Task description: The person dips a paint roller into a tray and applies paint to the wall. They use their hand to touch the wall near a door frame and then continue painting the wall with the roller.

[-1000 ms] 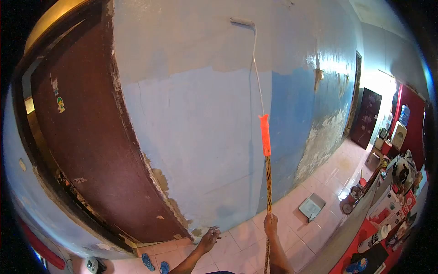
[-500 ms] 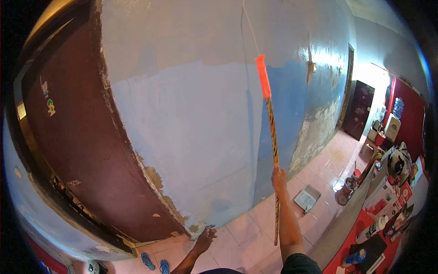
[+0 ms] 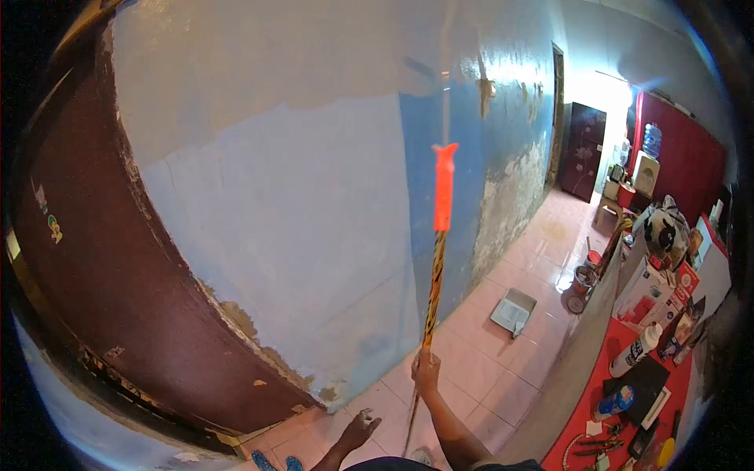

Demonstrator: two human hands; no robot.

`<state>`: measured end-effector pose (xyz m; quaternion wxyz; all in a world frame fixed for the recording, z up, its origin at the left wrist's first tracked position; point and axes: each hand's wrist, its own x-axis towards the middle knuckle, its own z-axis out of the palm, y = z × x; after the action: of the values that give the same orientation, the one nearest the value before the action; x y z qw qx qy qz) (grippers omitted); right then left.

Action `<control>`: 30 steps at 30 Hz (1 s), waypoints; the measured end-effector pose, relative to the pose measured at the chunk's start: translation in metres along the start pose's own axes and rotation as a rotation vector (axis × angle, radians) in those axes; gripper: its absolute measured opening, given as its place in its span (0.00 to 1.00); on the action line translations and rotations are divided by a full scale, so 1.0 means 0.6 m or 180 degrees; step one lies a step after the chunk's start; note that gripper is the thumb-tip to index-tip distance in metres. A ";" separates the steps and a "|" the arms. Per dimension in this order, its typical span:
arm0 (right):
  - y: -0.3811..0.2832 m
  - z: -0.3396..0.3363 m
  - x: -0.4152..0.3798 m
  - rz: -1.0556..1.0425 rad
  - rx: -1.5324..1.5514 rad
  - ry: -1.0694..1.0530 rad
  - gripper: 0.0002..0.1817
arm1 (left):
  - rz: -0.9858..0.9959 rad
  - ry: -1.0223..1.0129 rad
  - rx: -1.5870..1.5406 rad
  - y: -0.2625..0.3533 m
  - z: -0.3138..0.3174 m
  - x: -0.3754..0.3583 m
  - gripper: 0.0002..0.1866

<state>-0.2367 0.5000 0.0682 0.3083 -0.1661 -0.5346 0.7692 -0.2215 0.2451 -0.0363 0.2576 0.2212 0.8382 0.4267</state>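
My right hand (image 3: pixel 426 374) is wrapped round a long, brown-and-black striped paint roller pole (image 3: pixel 433 302). The pole stands nearly upright, topped by an orange handle (image 3: pixel 444 190) with a thin metal rod rising from it. No roller head shows; the rod blurs towards the top edge. My left hand (image 3: pixel 360 429) hangs low over the floor, fingers apart, holding nothing. Before me is the wall (image 3: pixel 283 212), with pale blue paint below, greyish paint above and a darker blue section to the right. A grey paint tray (image 3: pixel 514 312) lies on the tiles to the right.
A dark brown door (image 3: pixel 149 275) is at left, with blue slippers (image 3: pixel 262 461) near its base. On the right, a red-topped counter (image 3: pixel 577 428) carries bottles, boxes and tools. Paint buckets (image 3: pixel 585 279) stand on the floor beside it. A dark fridge (image 3: pixel 583 153) stands farther back.
The view has turned right, and the scene sits farther left. The pole and orange handle have dropped lower and tilt the other way. My right hand still grips the pole.
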 end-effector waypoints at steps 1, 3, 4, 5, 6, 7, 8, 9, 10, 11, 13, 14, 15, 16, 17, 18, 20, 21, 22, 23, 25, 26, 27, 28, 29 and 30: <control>-0.021 0.018 0.002 -0.0004 -0.0010 0.0019 0.28 | 0.0008 -0.0020 -0.0003 0.002 0.002 -0.008 0.38; -0.071 0.048 0.002 0.0358 0.0599 0.0203 0.30 | -0.0486 -0.0328 0.0146 0.012 0.005 -0.034 0.42; -0.095 0.056 -0.003 0.0373 0.0717 0.0178 0.28 | -0.0517 -0.0466 0.0225 0.010 -0.002 -0.044 0.46; -0.105 0.060 -0.005 0.0371 0.0707 0.0183 0.28 | -0.0513 -0.0474 0.0218 0.005 -0.007 -0.051 0.46; -0.110 0.064 -0.008 0.0445 0.0803 0.0237 0.29 | -0.0564 -0.0445 0.0447 -0.005 -0.008 -0.060 0.46; -0.112 0.065 -0.014 0.0525 0.0900 0.0297 0.30 | -0.0618 -0.0422 0.0679 -0.015 -0.007 -0.072 0.46; -0.112 0.067 -0.021 0.0537 0.0894 0.0315 0.30 | -0.0484 -0.0247 0.0761 -0.027 -0.004 -0.094 0.44; -0.111 0.069 -0.029 0.0649 0.1008 0.0333 0.31 | -0.0496 -0.0271 0.0760 -0.042 0.001 -0.108 0.44; -0.108 0.071 -0.038 0.0759 0.1122 0.0354 0.31 | -0.0449 -0.0056 0.0595 -0.071 0.012 -0.120 0.37; -0.101 0.070 -0.047 0.0776 0.1117 0.0385 0.31 | -0.0406 0.0153 0.0432 -0.100 0.020 -0.136 0.31; -0.080 0.071 -0.063 0.1073 0.1215 0.0533 0.34 | -0.1128 -0.0427 -0.0105 -0.124 -0.019 -0.161 0.36; -0.068 0.070 -0.072 0.1089 0.1212 0.0584 0.34 | -0.1113 -0.0312 0.0060 -0.136 -0.025 -0.180 0.34; -0.055 0.070 -0.082 0.1188 0.1236 0.0630 0.34 | -0.1100 -0.0202 0.0222 -0.148 -0.021 -0.205 0.31; -0.040 0.068 -0.094 0.1296 0.1257 0.0684 0.34 | -0.1092 -0.0102 0.0383 -0.158 -0.037 -0.224 0.29; -0.016 0.065 -0.102 0.1344 0.1242 0.0759 0.34 | -0.1096 -0.0016 0.0543 -0.168 -0.042 -0.254 0.27; 0.012 0.058 -0.107 0.1384 0.1286 0.0754 0.34 | -0.1108 0.0053 0.0701 -0.176 -0.050 -0.287 0.25; 0.058 0.046 -0.135 0.1429 0.1281 0.0871 0.34 | -0.1159 0.0135 0.1007 -0.188 -0.062 -0.370 0.22; 0.071 0.042 -0.145 0.1417 0.1233 0.0961 0.33 | -0.1181 0.0174 0.1154 -0.193 -0.068 -0.412 0.20; 0.085 0.035 -0.154 0.1504 0.1186 0.1048 0.33 | -0.1199 0.0222 0.1298 -0.199 -0.075 -0.453 0.19; 0.097 0.031 -0.160 0.1586 0.1157 0.1253 0.32 | -0.1205 0.0284 0.1442 -0.205 -0.080 -0.487 0.17; 0.134 0.015 -0.176 0.1685 0.1111 0.1481 0.30 | -0.0982 0.0292 0.1337 -0.188 -0.117 -0.542 0.12; 0.158 0.001 -0.180 0.1733 0.0928 0.1615 0.29 | -0.1069 0.0222 0.1401 -0.141 -0.136 -0.562 0.13; 0.184 -0.014 -0.184 0.1784 0.0745 0.1743 0.27 | -0.1158 0.0154 0.1466 -0.103 -0.146 -0.570 0.14; 0.211 -0.031 -0.187 0.1822 0.0730 0.1765 0.27 | -0.1192 0.0121 0.1465 -0.089 -0.150 -0.566 0.14; 0.239 -0.049 -0.188 0.1923 0.0633 0.1796 0.25 | -0.1177 -0.0001 0.1425 -0.078 -0.154 -0.562 0.14; 0.258 -0.062 -0.192 0.2022 0.0545 0.1828 0.23 | -0.1159 -0.0122 0.1391 -0.069 -0.159 -0.559 0.15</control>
<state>-0.1740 0.4145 -0.0972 0.2052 -0.5032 -0.2838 0.7900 -0.0292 -0.0326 0.0589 0.2920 0.1253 0.9312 0.1784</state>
